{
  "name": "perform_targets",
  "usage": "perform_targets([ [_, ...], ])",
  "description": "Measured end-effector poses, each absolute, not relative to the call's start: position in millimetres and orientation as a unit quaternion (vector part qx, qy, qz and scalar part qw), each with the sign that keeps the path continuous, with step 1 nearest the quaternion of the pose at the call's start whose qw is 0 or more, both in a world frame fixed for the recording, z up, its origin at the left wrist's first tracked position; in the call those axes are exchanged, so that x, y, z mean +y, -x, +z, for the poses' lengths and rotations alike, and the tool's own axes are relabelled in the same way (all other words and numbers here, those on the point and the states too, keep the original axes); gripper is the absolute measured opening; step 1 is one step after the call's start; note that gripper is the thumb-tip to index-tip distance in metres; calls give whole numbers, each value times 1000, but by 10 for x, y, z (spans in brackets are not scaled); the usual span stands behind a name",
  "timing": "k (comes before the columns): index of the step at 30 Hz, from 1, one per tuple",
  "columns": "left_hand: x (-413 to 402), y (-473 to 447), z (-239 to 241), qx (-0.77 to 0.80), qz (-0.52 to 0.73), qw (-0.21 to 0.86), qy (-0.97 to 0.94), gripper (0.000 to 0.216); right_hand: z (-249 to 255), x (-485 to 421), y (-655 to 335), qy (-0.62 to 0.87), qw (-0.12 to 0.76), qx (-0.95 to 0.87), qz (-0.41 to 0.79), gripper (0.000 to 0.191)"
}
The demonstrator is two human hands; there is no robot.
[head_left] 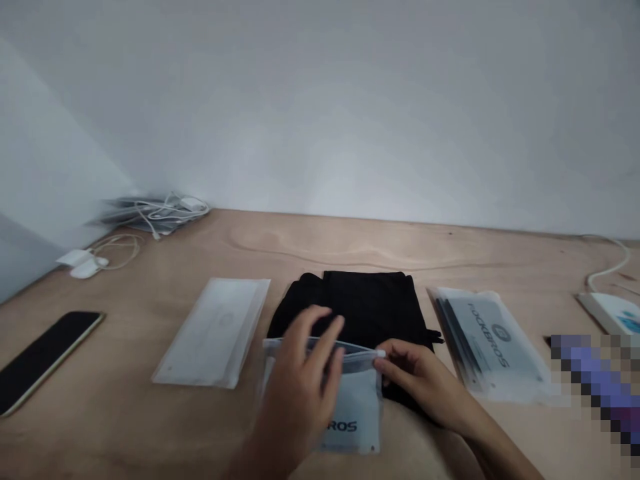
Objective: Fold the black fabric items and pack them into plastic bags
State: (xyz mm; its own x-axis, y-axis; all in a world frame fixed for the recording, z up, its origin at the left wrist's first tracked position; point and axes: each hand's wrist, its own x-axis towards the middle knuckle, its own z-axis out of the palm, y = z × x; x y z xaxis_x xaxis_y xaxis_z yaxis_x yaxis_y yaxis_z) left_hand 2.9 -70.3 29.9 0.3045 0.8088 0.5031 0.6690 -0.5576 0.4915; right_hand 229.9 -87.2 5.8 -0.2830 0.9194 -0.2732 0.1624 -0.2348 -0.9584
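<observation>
A frosted zip bag (357,400) with dark "ROS" lettering lies at the front middle, its top edge parted a little. My right hand (420,377) pinches that bag's upper right corner, by the white zip slider (381,353). Over the bag's left part is my left hand (305,387), fingers spread and slightly bent, hiding much of the print. Whether its fingertips touch the bag I cannot tell. Just behind, a folded black cloth item (370,300) rests on the table, partly covered by the bag and both hands.
To the left lies a stack of frosted bags (215,333), with a phone (45,357) farther out. Filled "ROCKBROS" bags (495,340) lie to the right. White cables (170,207) sit in the back left corner; a white device (613,310) is at far right.
</observation>
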Motion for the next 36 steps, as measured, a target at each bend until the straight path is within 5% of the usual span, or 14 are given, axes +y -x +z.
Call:
perform_targets([
  [9, -403, -358, 629, 384, 179, 298, -855, 21, 193, -868, -2133, 552, 369, -510, 548, 41],
  [36, -451, 200, 640, 427, 108, 313, -842, 14, 43, -920, -2242, 532, 365, -463, 607, 46],
])
